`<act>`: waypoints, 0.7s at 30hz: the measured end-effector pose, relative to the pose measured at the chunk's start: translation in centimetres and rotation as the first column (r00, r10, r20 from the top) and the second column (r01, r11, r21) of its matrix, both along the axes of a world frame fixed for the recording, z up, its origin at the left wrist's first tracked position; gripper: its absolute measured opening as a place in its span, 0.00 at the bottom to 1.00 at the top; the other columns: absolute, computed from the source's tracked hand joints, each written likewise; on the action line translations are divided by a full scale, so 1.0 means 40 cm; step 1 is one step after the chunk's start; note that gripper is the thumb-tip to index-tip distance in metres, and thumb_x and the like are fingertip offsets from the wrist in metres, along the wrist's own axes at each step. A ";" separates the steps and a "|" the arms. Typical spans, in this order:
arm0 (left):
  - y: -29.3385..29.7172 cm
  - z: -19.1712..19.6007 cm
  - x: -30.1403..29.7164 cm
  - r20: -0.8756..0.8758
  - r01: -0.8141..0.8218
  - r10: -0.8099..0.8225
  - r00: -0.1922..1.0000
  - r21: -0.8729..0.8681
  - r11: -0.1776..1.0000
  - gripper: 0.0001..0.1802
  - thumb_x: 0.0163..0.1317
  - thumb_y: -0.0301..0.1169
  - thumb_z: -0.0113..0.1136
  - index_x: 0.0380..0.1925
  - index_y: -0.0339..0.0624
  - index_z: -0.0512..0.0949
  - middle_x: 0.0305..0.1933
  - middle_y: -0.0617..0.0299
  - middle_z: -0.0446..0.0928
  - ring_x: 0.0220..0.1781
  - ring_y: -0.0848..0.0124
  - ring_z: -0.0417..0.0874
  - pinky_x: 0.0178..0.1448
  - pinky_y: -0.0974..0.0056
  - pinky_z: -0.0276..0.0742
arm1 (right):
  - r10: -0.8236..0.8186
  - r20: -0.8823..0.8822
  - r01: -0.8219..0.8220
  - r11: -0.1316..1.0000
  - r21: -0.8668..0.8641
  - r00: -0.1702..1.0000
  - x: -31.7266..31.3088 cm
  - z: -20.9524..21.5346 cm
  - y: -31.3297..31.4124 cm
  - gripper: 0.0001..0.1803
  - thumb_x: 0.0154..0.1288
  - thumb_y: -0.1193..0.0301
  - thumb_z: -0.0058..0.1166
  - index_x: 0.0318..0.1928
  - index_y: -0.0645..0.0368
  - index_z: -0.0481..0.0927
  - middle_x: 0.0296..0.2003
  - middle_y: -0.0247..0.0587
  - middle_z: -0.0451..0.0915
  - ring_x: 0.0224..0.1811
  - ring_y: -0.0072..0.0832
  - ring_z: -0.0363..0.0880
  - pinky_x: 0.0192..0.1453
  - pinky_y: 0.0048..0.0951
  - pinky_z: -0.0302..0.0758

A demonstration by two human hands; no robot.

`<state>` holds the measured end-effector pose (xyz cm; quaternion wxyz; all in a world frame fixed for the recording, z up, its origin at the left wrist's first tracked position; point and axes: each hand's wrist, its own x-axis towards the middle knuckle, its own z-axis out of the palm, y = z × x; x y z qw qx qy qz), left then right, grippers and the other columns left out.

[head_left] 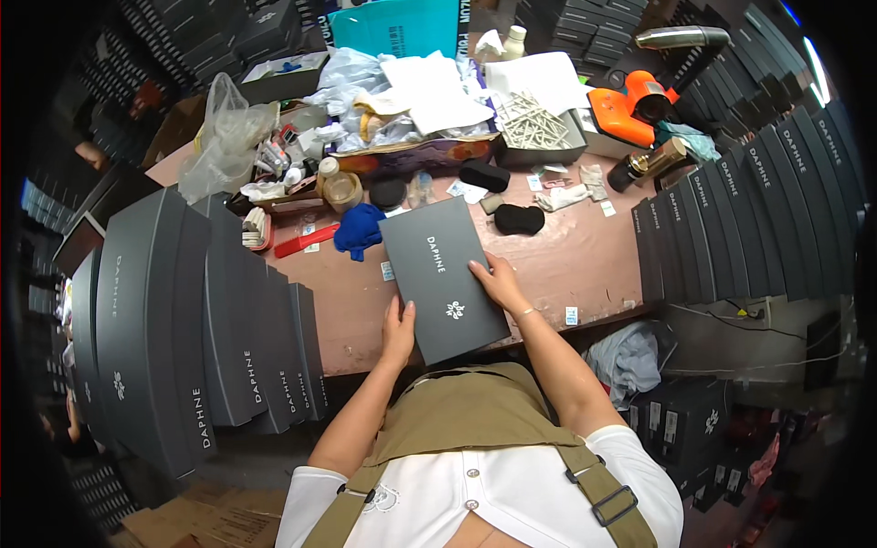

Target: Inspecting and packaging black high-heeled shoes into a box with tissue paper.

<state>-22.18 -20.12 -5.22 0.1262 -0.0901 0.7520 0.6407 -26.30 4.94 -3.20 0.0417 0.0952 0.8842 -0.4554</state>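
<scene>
1. the person is standing at a pinkish counter [585,260], forearms coming in from the lower edge.
2. a flat dark grey box [441,279] with a white logo is lying tilted on the counter's near edge, right in front of the person.
3. the left hand [398,331] is pressing against the box's lower left edge, fingers laid nearly flat, thumb side touching the lid; not wrapped around it.
4. the right hand [498,281] is resting on the box's right edge, fingers spread loosely on the lid, open and gripping nothing else.
5. stacks of matching dark boxes [183,329] are fanning out on the left, and another row [758,219] is lining the right side.
6. a blue cloth [357,229] is sitting just beyond the box's top left corner, a red tool [306,242] beside it.
7. black pads [519,218] are lying near the box's far right corner.
8. an orange heat gun [630,110], a clear plastic bag [224,137] and white papers [438,91] are cluttering the far side.
</scene>
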 end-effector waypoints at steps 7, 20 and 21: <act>-0.009 -0.095 -0.060 -0.091 0.002 -0.025 0.996 -0.245 0.970 0.28 0.70 0.48 0.47 0.30 0.29 0.76 0.29 0.47 0.78 0.32 0.60 0.77 0.40 0.55 0.71 | -0.106 0.076 0.108 0.994 -0.018 0.991 -0.027 -0.019 -0.007 0.37 0.62 0.42 0.49 0.40 0.72 0.82 0.34 0.63 0.82 0.39 0.50 0.83 0.46 0.43 0.77; 0.254 0.274 0.022 0.010 0.065 -0.129 0.992 0.823 0.564 0.35 0.70 0.54 0.40 0.66 0.38 0.60 0.66 0.52 0.65 0.67 0.60 0.68 0.68 0.56 0.66 | 0.206 -0.372 -0.270 0.954 -0.128 0.905 0.223 0.364 0.189 0.51 0.57 0.41 0.58 0.73 0.53 0.51 0.71 0.60 0.48 0.74 0.54 0.44 0.75 0.47 0.45; 0.315 0.344 -0.013 -0.133 0.173 -0.117 0.984 0.867 0.468 0.34 0.71 0.53 0.39 0.66 0.38 0.60 0.66 0.53 0.66 0.67 0.60 0.68 0.69 0.56 0.65 | 0.254 -0.514 -0.295 0.956 0.002 0.819 0.249 0.480 0.235 0.52 0.54 0.39 0.58 0.72 0.51 0.53 0.71 0.60 0.47 0.75 0.54 0.41 0.74 0.50 0.44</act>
